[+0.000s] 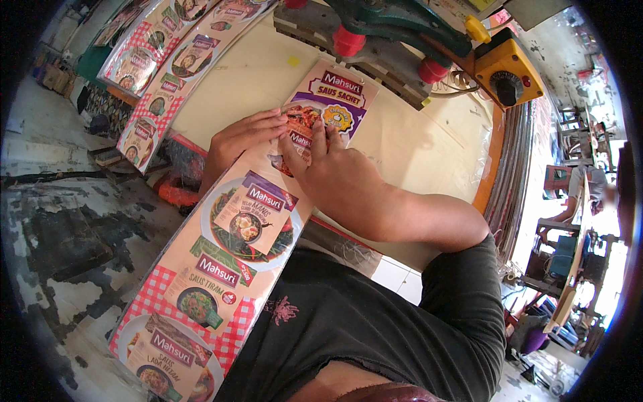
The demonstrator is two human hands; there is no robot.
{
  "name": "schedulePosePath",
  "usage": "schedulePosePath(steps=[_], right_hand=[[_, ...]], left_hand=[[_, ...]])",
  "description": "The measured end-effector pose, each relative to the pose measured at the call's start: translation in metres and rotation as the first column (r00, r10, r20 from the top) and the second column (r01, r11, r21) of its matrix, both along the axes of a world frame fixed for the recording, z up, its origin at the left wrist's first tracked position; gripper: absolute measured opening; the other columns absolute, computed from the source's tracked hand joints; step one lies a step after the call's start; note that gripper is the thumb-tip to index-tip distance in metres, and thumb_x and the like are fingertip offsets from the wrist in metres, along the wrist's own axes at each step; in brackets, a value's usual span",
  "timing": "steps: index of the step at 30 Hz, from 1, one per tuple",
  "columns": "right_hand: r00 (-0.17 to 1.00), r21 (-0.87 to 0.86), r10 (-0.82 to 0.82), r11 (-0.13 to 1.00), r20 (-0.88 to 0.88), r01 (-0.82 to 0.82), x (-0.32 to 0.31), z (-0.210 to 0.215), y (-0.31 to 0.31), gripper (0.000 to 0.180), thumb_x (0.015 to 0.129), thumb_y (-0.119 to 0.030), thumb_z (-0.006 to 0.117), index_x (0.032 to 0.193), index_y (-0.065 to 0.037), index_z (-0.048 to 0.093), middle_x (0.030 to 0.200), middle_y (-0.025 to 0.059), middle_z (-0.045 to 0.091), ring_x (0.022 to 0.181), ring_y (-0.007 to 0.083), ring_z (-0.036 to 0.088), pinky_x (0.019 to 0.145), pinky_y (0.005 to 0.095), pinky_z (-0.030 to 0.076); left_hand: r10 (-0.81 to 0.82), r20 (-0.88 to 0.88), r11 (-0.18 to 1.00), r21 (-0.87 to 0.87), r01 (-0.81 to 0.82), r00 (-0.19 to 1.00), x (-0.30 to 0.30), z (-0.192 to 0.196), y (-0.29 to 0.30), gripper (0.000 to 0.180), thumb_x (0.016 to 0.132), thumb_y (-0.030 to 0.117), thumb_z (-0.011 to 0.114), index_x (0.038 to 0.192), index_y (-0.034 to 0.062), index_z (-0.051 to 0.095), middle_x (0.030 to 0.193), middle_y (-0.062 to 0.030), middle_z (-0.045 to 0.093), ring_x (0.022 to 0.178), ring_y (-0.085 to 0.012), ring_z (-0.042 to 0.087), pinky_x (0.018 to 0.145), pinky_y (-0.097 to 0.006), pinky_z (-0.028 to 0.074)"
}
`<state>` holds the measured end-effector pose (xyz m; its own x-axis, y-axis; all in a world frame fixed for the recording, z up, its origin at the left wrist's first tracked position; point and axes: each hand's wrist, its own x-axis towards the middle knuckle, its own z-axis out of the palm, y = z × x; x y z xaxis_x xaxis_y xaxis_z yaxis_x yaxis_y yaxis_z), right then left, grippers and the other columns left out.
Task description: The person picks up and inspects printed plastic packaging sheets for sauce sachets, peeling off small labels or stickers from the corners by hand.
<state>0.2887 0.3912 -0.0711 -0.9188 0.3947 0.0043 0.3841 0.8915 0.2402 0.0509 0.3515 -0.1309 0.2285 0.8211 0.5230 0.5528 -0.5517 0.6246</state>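
Both hands are pressing a long printed food-packet strip (228, 254) flat on the cream table (402, 141) — the left hand (244, 137) is lying open on its edge, the right hand (331, 171) is spreading its fingers over the print, gripping nothing. Keeping the strip square under the green machine (395, 27) — judging by the layout — is mattering most.

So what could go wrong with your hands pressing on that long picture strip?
The printed strip hangs off the table toward the lap, so it might slide or crease where it bends at the edge. Both the left hand and the right hand lie flat on it not far from the green and red machine, so fingers pushed forward could perhaps get pinched.
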Motion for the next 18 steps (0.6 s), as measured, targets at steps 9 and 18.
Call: schedulePosePath(steps=[9, 18], right_hand=[[0.997, -0.002, 0.060, 0.998, -0.052, -0.060, -0.002, 0.003, 0.001, 0.059, 0.097, -0.015, 0.055, 0.151, 0.005, 0.044, 0.125, 0.0441, 0.063, 0.106, 0.0461, 0.074, 0.073, 0.0403, 0.065], [0.958, -0.101, 0.106, 0.985, -0.265, -0.137, -0.015, 0.019, 0.005, 0.060, 0.087, -0.030, 0.072, 0.135, 0.001, 0.057, 0.101, 0.0237, 0.070, 0.088, 0.0293, 0.072, 0.064, 0.0349, 0.059]], left_hand=[[-0.067, 0.038, 0.997, 0.047, 0.065, 0.997, -0.011, -0.007, 0.003, 0.050, 0.078, 0.020, 0.079, 0.119, -0.0070, 0.073, 0.127, -0.0210, 0.073, 0.128, -0.0357, 0.066, 0.109, -0.045, 0.053], [-0.253, 0.184, 0.963, 0.143, 0.229, 0.950, -0.052, -0.032, 0.011, 0.054, 0.088, 0.026, 0.082, 0.126, -0.0081, 0.063, 0.133, -0.0243, 0.067, 0.139, -0.0392, 0.055, 0.120, -0.051, 0.040]])
